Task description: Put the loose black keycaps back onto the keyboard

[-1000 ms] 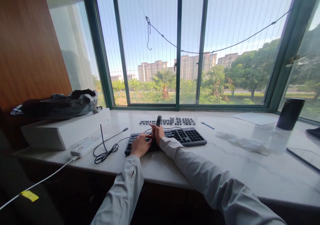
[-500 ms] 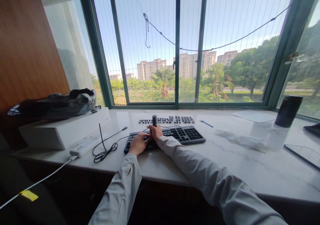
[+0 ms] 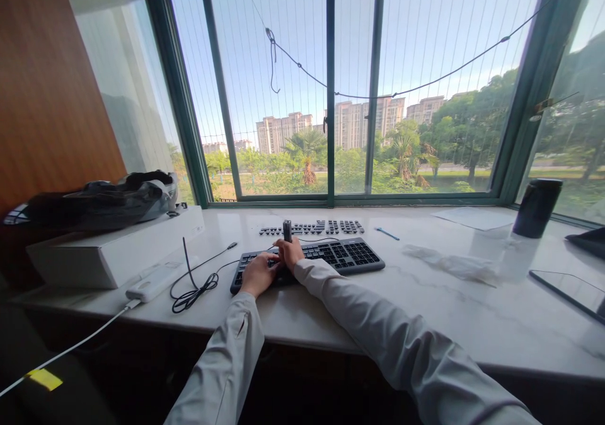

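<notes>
A black keyboard (image 3: 345, 256) lies on the white marble counter (image 3: 425, 311) below the window. My left hand (image 3: 258, 275) rests on its left end with fingers curled over the keys. My right hand (image 3: 289, 253) is closed round a small dark upright tool (image 3: 287, 230), held over the keys just right of my left hand. Behind the keyboard, rows of loose black keycaps (image 3: 314, 227) lie on the counter.
A black cable (image 3: 196, 283) coils left of the keyboard beside a white power bank (image 3: 151, 282) and a white box (image 3: 113, 248) with a dark bag on top. Right: blue pen (image 3: 387, 233), crumpled plastic (image 3: 449, 265), dark cylinder (image 3: 536, 207), tablet (image 3: 567, 292).
The view has drifted slightly, so everything sits a little lower left. Both hands stay on the keyboard's left part, the right still holding the tool upright.
</notes>
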`<state>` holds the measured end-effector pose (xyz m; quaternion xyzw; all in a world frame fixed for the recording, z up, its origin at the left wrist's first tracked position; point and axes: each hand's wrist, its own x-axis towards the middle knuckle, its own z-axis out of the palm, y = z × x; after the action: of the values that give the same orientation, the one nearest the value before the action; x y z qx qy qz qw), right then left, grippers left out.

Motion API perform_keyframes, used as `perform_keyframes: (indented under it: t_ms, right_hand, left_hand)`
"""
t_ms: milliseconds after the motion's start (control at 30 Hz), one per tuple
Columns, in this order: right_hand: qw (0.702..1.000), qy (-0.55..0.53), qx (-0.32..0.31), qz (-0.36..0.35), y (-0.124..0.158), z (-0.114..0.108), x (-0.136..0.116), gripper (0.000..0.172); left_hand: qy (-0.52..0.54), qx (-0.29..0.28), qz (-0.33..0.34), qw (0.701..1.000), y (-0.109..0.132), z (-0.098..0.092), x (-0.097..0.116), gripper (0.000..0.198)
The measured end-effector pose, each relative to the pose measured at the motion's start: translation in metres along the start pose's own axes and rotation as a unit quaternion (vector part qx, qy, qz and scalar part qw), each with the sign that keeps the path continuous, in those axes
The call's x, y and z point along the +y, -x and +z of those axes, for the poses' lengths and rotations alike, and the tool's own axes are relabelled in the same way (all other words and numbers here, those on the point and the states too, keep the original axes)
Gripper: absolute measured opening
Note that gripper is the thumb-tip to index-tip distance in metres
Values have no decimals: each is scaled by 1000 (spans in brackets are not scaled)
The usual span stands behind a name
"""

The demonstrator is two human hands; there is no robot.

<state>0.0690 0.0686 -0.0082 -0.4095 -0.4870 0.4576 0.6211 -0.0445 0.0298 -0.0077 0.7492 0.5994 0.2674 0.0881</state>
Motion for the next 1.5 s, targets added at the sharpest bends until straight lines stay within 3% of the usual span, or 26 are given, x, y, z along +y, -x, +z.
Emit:
perform_keyframes:
  t_ms: [300, 733, 1067, 1500]
  right_hand:
    - [990, 136, 11, -40, -3, 1, 5, 30]
    - [998, 41, -34, -17, -2, -2, 3, 32]
    - [988, 135, -25, -71, -4, -2, 6, 36]
    - [991, 120, -25, -59, 0, -1, 1, 35]
  left_hand:
    - [-32, -2, -14, 999, 0, 1, 1, 34]
    - [-21, -7, -7, 1000, -2, 2, -1, 33]
    - [-3, 5, -12, 1000, 3, -1, 3, 29]
    - [-1, 8, -8, 1000, 2, 0, 4, 30]
